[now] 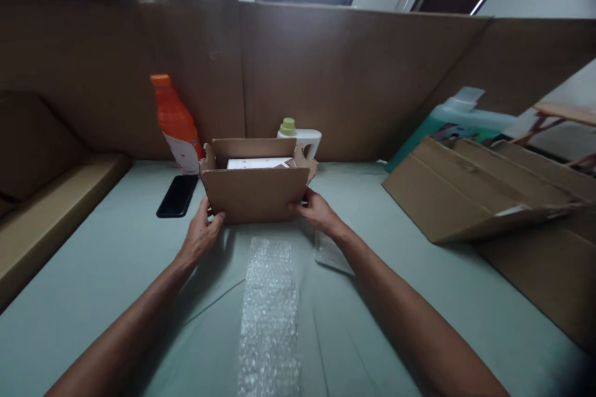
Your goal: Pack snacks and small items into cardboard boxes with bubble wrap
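Note:
A small open cardboard box stands on the pale green table, with a white flat item inside it. My left hand touches the box's lower left corner. My right hand grips its lower right corner. A strip of bubble wrap lies on the table between my forearms, just in front of the box. A small clear plastic bag lies under my right wrist.
An orange bottle and a black phone sit left of the box. A white bottle with a green cap stands behind it. Flattened cardboard and a teal jug lie at right. Cardboard walls ring the table.

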A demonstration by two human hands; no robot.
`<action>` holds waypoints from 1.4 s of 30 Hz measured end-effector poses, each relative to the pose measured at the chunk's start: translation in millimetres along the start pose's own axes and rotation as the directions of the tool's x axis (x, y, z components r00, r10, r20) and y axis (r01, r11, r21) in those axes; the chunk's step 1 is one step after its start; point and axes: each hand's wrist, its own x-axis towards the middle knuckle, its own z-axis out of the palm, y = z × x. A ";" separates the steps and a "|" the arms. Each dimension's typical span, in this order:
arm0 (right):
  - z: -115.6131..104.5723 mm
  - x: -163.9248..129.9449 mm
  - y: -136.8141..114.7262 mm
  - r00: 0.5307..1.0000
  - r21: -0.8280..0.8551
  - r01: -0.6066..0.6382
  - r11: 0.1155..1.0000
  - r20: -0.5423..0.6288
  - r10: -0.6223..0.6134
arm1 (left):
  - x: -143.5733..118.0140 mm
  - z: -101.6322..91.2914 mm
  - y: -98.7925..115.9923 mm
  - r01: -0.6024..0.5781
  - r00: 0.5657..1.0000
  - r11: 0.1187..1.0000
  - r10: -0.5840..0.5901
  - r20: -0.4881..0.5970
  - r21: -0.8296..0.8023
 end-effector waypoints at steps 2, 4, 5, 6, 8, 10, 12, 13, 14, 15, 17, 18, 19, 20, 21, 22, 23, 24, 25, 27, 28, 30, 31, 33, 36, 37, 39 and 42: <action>-19.0 -14.6 -4.0 1.000 -0.018 0.000 1.000 -0.023 0.000 | -11.2 -8.3 -3.2 0.033 0.999 0.999 -0.033 -0.035 0.015; -44.2 -42.0 -4.8 0.998 -0.072 -0.018 0.997 -0.057 0.014 | -37.5 -17.5 -8.6 -0.002 0.999 0.991 0.007 -0.040 0.131; -56.3 -58.1 -3.3 0.998 -0.121 -0.035 0.992 -0.057 0.029 | -54.9 -21.0 -11.6 -0.066 0.998 0.975 0.068 -0.004 0.214; -66.5 -74.2 -0.4 0.998 -0.182 -0.054 0.982 -0.039 0.048 | -73.6 -22.6 -14.3 -0.155 0.988 0.945 0.145 0.058 0.287; -78.1 -102.0 8.6 0.996 -0.333 -0.067 0.941 0.034 0.083 | -108.7 -18.9 -17.3 -0.357 0.929 0.864 0.290 0.230 0.354; -76.7 -119.3 18.8 0.992 -0.474 -0.031 0.880 0.094 0.086 | -133.2 -6.6 -14.7 -0.503 0.840 0.786 0.346 0.418 0.360; -66.6 -127.1 26.2 0.992 -0.564 0.006 0.825 0.105 0.064 | -143.9 8.5 -5.5 -0.572 0.761 0.729 0.299 0.576 0.377; -60.0 -129.3 28.0 0.993 -0.590 0.022 0.807 0.104 0.049 | -144.9 14.8 0.5 -0.588 0.733 0.705 0.257 0.630 0.397; -53.3 -131.6 28.7 0.994 -0.605 0.041 0.795 0.104 0.028 | -144.1 19.5 6.5 -0.597 0.716 0.682 0.216 0.664 0.422; -46.9 -134.8 28.4 0.994 -0.612 0.067 0.788 0.110 0.001 | -142.1 22.3 11.8 -0.604 0.707 0.660 0.187 0.682 0.446; -36.6 -145.1 25.8 0.989 -0.620 0.137 0.773 0.126 -0.074 | -137.6 23.3 17.7 -0.612 0.708 0.623 0.160 0.687 0.486; -32.9 -152.4 23.7 0.985 -0.616 0.170 0.769 0.132 -0.112 | -136.3 22.3 18.2 -0.614 0.713 0.611 0.157 0.684 0.500; -30.1 -160.9 20.9 0.980 -0.608 0.196 0.769 0.141 -0.139 | -136.0 20.8 17.2 -0.615 0.716 0.603 0.159 0.679 0.508; -28.2 -170.3 17.5 0.976 -0.592 0.215 0.777 0.158 -0.149 | -136.8 19.2 15.2 -0.616 0.719 0.600 0.164 0.676 0.510; -26.9 -180.0 13.3 0.971 -0.573 0.229 0.787 0.188 -0.146 | -138.4 17.6 12.6 -0.617 0.720 0.602 0.173 0.672 0.507; -26.1 -189.5 8.5 0.966 -0.553 0.237 0.799 0.222 -0.133 | -140.5 16.2 9.6 -0.620 0.720 0.607 0.189 0.668 0.497; -25.4 -198.1 3.6 0.961 -0.531 0.238 0.813 0.252 -0.116 | -142.6 15.0 6.7 -0.624 0.718 0.616 0.208 0.664 0.482; -25.0 -205.3 -1.1 0.959 -0.511 0.229 0.829 0.267 -0.100 | -144.0 14.0 4.0 -0.622 0.722 0.627 0.228 0.653 0.469; -24.8 -210.7 -5.2 0.963 -0.494 0.208 0.844 0.257 -0.087 | -144.4 13.1 1.8 -0.612 0.735 0.640 0.243 0.633 0.465; -25.1 -216.5 -10.4 0.978 -0.472 0.158 0.867 0.195 -0.072 | -141.6 11.8 0.0 -0.560 0.790 0.666 0.247 0.562 0.493; -25.5 -217.6 -11.2 0.985 -0.469 0.137 0.872 0.161 -0.068 | -138.5 11.6 0.5 -0.515 0.828 0.675 0.232 0.511 0.528; -25.7 -218.5 -9.4 0.991 -0.487 0.114 0.866 0.119 -0.064 | -130.3 13.1 3.8 -0.403 0.899 0.689 0.177 0.400 0.602; -25.2 -219.1 -7.4 0.991 -0.503 0.114 0.857 0.117 -0.064 | -125.9 15.3 6.1 -0.353 0.923 0.700 0.150 0.355 0.621; -23.0 -221.1 -3.2 0.989 -0.538 0.126 0.834 0.133 -0.063 | -118.0 22.8 10.6 -0.288 0.946 0.734 0.119 0.302 0.614; -20.5 -223.9 -1.2 0.989 -0.552 0.122 0.825 0.141 -0.051 | -112.1 37.1 16.4 -0.270 0.949 0.800 0.127 0.289 0.536; -20.5 -224.2 -2.3 0.991 -0.549 0.110 0.829 0.129 -0.046 | -112.5 40.3 18.4 -0.268 0.949 0.818 0.134 0.285 0.509; -20.6 -223.0 -6.7 0.996 -0.537 0.078 0.840 0.081 -0.041 | -117.2 40.1 22.4 -0.254 0.951 0.854 0.136 0.277 0.454; -12.1 -215.2 -15.2 0.996 -0.380 0.049 0.924 -0.049 -0.073 | -131.0 19.1 29.3 -0.077 0.974 0.983 0.038 0.225 0.165</action>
